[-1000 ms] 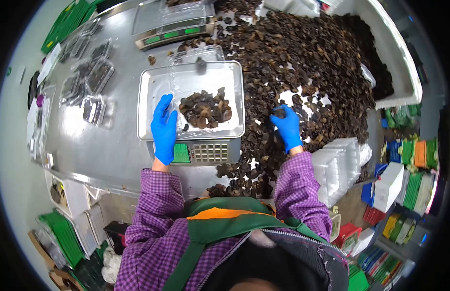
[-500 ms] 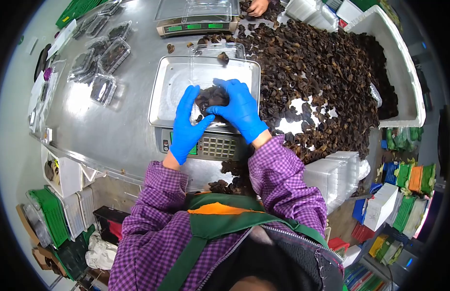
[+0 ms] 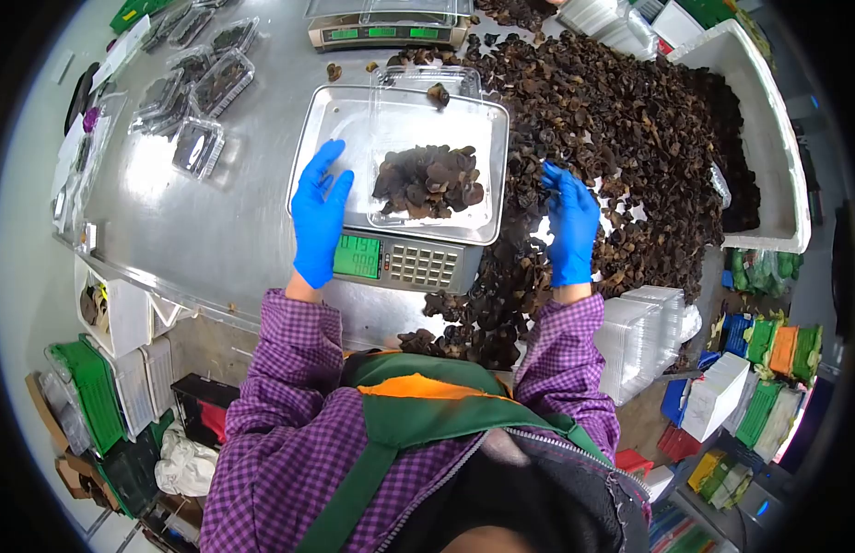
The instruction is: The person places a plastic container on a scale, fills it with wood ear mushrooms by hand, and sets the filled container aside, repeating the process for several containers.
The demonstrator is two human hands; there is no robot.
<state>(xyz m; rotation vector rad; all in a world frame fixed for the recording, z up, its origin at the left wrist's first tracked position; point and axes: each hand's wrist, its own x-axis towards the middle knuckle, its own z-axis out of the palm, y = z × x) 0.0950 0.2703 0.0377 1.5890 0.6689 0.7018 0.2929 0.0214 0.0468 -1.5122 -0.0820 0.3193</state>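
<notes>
A clear plastic clamshell box with its lid folded back rests on the metal tray of a digital scale. Dark wood ear mushrooms fill the near half of the box, and a single piece lies at its lid end. My left hand, in a blue glove, is at the tray's left edge with thumb and fingers apart, holding nothing. To the right of the scale, my blue-gloved right hand hovers over the loose mushroom pile, fingers stretched out and no piece visible in them.
Several filled, closed boxes stand at the left of the steel table. A second scale is at the back. Stacked clear boxes stand at the near right. A white foam crate lies tipped beyond the pile.
Both hands have come off the mushrooms in the box. My left hand moved left; my right moved right over the pile. The scale's lit display is now uncovered.
</notes>
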